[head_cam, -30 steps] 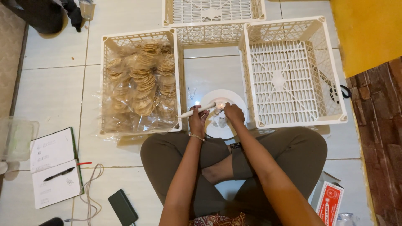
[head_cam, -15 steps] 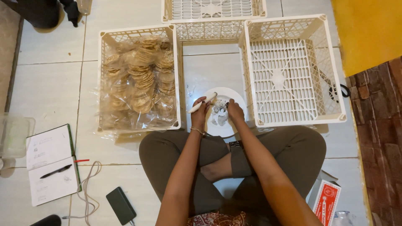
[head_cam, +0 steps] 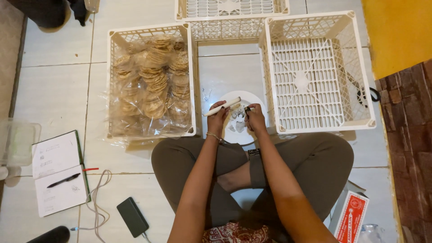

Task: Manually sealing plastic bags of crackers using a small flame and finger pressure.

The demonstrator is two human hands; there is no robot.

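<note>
I sit cross-legged on the tiled floor. My left hand (head_cam: 218,120) grips a slim white stick-shaped tool (head_cam: 222,106) that points up and right. My right hand (head_cam: 255,119) pinches a small dark thing that I cannot make out, held beside the tool's tip. Both hands hover over a round white plate-like object (head_cam: 237,130) on the floor with small pale bits on it. Left of my hands stands a white plastic crate (head_cam: 112,85) filled with bagged round crackers (head_cam: 155,90).
An empty white crate (head_cam: 355,67) stands to the right, another (head_cam: 229,20) behind. On the left lie an open notebook (head_cam: 56,177) with a pen (head_cam: 63,180), a dark phone (head_cam: 132,217) on a cable, and a clear container (head_cam: 15,141). A red-and-white box (head_cam: 351,216) sits at lower right.
A small flame-like glow seen between my hands a second ago is gone. The white tool has tilted up to the right, and my hands have drawn slightly apart.
</note>
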